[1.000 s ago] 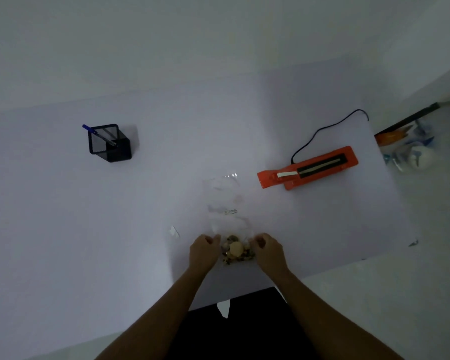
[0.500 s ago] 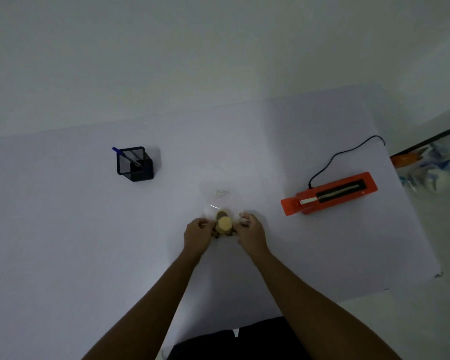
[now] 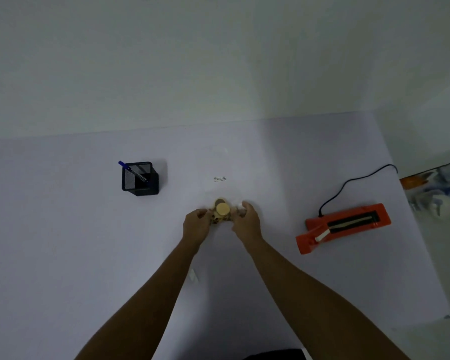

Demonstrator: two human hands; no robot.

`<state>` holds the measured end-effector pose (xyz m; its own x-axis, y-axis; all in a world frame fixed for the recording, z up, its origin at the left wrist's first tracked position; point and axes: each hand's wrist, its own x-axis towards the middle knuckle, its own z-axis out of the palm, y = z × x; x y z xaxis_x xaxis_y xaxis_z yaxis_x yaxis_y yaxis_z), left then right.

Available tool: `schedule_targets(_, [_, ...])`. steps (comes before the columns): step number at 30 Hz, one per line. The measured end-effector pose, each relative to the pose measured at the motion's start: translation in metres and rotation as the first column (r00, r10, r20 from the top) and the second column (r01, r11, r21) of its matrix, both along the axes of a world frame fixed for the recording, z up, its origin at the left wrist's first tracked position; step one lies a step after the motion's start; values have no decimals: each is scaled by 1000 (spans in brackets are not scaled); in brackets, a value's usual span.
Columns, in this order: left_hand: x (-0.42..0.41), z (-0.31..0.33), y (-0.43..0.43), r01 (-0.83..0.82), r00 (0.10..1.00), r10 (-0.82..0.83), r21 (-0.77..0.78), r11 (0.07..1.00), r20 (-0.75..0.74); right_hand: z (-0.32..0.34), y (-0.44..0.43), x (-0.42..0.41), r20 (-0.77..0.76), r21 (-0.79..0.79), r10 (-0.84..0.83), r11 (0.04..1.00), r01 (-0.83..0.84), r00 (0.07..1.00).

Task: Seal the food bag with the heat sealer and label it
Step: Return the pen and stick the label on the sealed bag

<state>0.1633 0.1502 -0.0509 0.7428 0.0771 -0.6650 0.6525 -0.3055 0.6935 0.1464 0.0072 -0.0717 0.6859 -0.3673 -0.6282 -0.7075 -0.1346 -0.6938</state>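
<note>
A clear food bag (image 3: 220, 178) lies flat on the white table (image 3: 63, 255), its printed patch showing in the middle and its far end faint. Biscuits and small snacks (image 3: 222, 210) bunch at the bag's near end. My left hand (image 3: 196, 224) pinches the bag's near left side and my right hand (image 3: 247, 220) pinches its near right side. The orange heat sealer (image 3: 344, 226) rests to the right, its lid down, with a black cord (image 3: 353, 181) running back. A small white label (image 3: 193, 275) lies on the table beside my left forearm.
A black mesh pen holder (image 3: 140, 179) with a blue pen (image 3: 131, 170) stands at the back left. The table's right edge runs just past the sealer, with clutter (image 3: 431, 189) on the floor beyond. A white wall rises behind the table.
Both hands have pushed the bag away from me, from the table's near edge to mid-table. The view has tilted so the label now lies behind my hands.
</note>
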Motion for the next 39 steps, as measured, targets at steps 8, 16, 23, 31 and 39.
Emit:
schedule_targets(8, [-14,8,5,33,999,-35,57,998,34,8,3,-29,65,31,-28,999,26,998])
schedule_targets(16, [-58,47,-32,180,959,-189,60,982,210,41,-20,-91,144,21,-29,999,27,989])
schedule_targets(23, [-95,60,-102,242,955,-236,-13,970,177,52,-112,-157,68,-52,-3,999,7,998])
schedule_targets(31, [-119,77,-209,209,972,-190,-129,970,141,33,-311,-185,-27,-232,-182,958,171,983])
schedule_targets(39, [-108,103,-302,68,986,-44,-144,987,163,47,-410,-139,-11,-176,-108,979,104,994])
